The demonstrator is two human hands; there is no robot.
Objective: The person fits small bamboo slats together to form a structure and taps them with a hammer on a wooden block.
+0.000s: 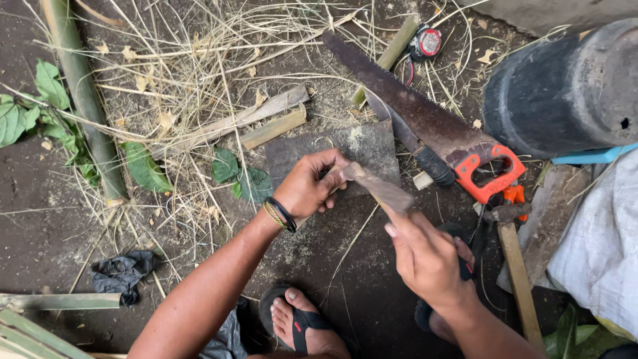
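the left hand (307, 187) is clenched round a short pale piece of split bamboo (330, 174), holding it low over a flat grey stone slab (372, 147) that lies on the dark earth floor (40, 226); the right hand (425, 256) is closed on the handle of a broad rusty-brown blade (380, 189), whose tip meets the bamboo piece just beside the left fingers (332, 163); how much of the edge bears on the wood cannot be told, since the blade is somewhat blurred.

the plainest risk, to my eye, is the nearness of the blade tip to the left fingers: should the edge skid off the hard bamboo skin or split through suddenly, it would likely run toward the knuckles; the piece is small and held only in the fist, so it could twist or shoot out under pressure.

a bare foot in a black sandal (299, 324) sits just below the hands, and a slipped blade or dropped piece may fall toward it.

near the right hand lies a rusty handsaw with an orange handle (452, 139), teeth up close to the slab, beside a dark-handled knife (412, 136); a backward swing of the elbow could catch them; dry straw and bamboo offcuts (272, 127) litter the ground and may shift underfoot; a big black plastic pot (565, 93) lies on its side well apart.
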